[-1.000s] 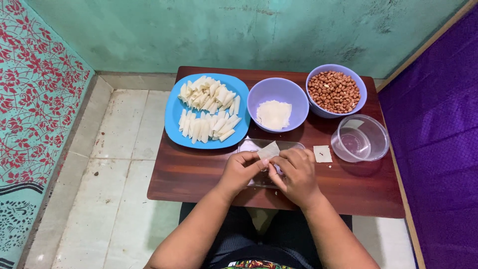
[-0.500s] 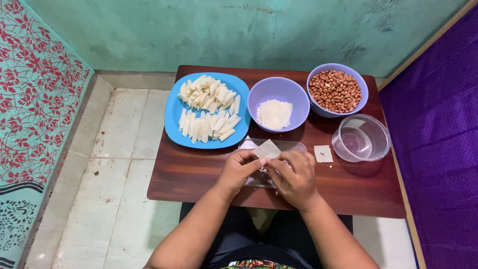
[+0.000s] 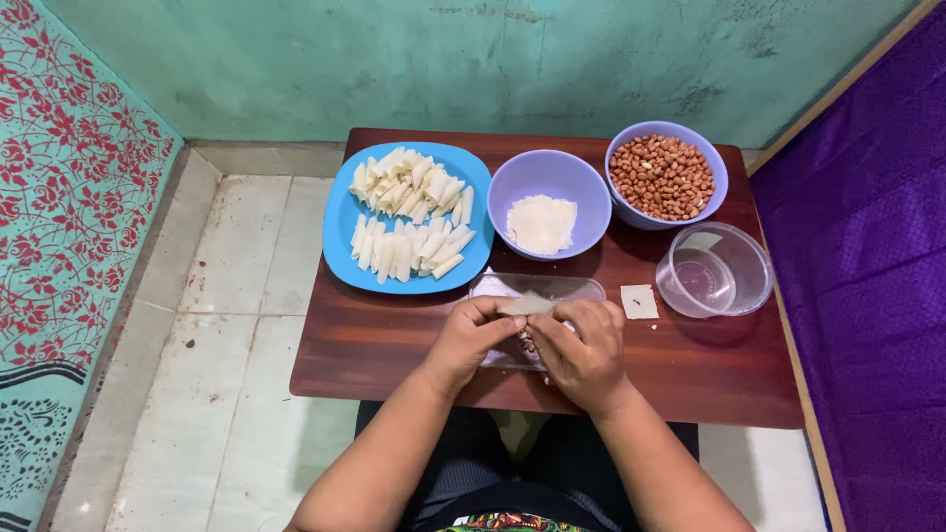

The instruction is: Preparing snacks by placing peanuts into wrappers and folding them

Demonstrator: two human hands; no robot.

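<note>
A pale wrapper [image 3: 527,304], raised flat a second earlier, had been folded down between the left hand [image 3: 471,335] and right hand [image 3: 583,347], both pinched closed on it, above the clear tray [image 3: 581,288]; rolling was judged underway.

In front of me is a low dark wooden surface [image 3: 394,345]. On it sit a blue plate [image 3: 340,232] of pale rolled pieces, two lilac bowls [image 3: 512,187] [image 3: 717,167], a clear round container [image 3: 759,276], a clear flat tray [image 3: 581,288] and a small pale square sheet [image 3: 639,301].
</note>
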